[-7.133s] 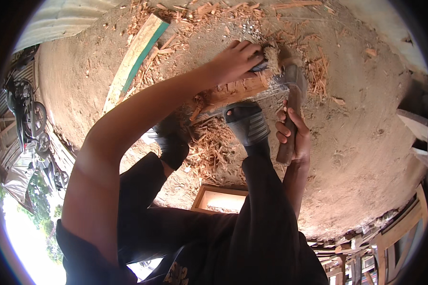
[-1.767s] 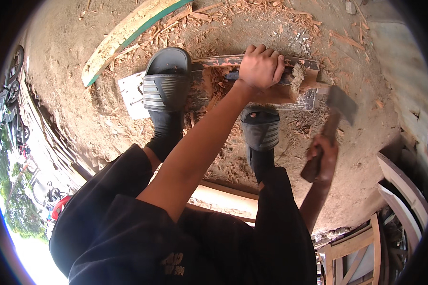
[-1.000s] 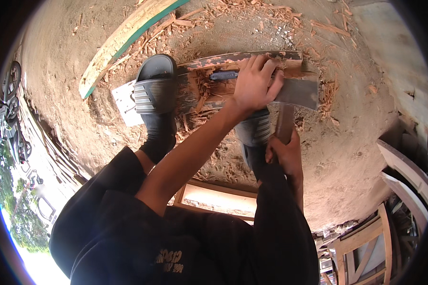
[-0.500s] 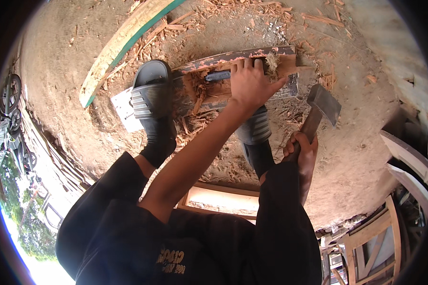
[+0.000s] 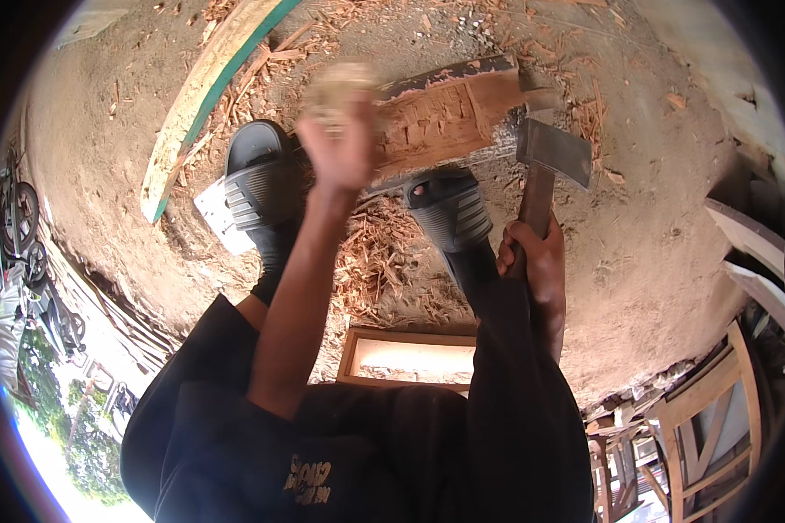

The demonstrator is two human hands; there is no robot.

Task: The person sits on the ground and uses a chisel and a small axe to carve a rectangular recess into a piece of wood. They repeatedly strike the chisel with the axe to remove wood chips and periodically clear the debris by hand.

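Board [image 5: 440, 122] lies gouged on the ground [image 5: 645, 253]; right hand [image 5: 541, 266] grips axe [image 5: 554, 152], left hand [image 5: 340, 152] is closed around a blurred pale object [image 5: 338, 84]. Step appears to be hollowing; further cutting calls for careful aim.

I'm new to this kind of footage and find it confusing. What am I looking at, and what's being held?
There is no machine here, just a person's two bare hands. Every picture comes from one wide fisheye camera on the head, looking down, so straight edges bend near the rim. The right hand grips a hatchet-like tool by its handle. The left hand is blurred, with a pale blurred thing at it that I can't identify. On the bare ground lie a reddish, rough-cut piece of wood, loose wood chips and a curved, green-edged plank.
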